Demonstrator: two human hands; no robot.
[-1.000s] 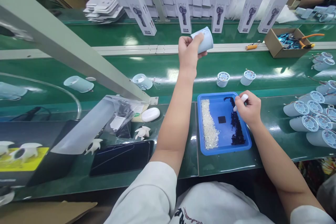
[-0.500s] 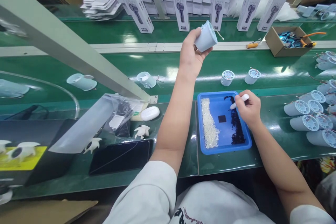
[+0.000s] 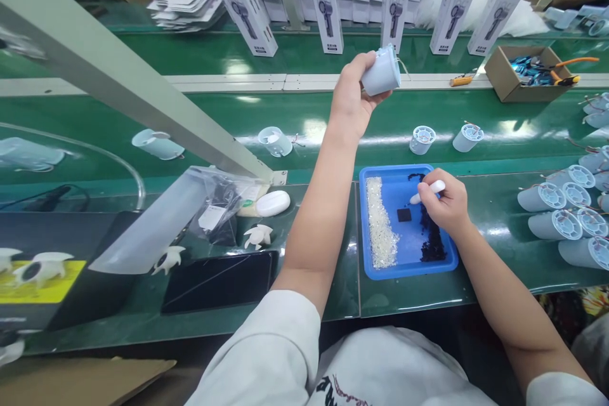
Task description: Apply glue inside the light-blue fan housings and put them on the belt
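Observation:
Raised over the green belt, my left hand is closed around a light blue cylindrical housing, its wired end turned to the right. My right hand pinches a white pen-shaped tool above a blue tray. The tool's tip points down and left, over the bare middle of the tray near a small black square. Inside the tray, tiny whitish pieces lie along the left side and small black pieces along the right, partly hidden by my right hand.
Several similar housings stand at the right; others sit on the belt. A cardboard box of blue parts is at the back right. A slanted metal post, plastic bag and dark tablet-like panel are at the left.
My right hand has moved left with the white pen-shaped tool, from the black pieces toward the tray's middle. My left hand has shifted slightly right, turning the housing a little. Housings on the belt appear further right.

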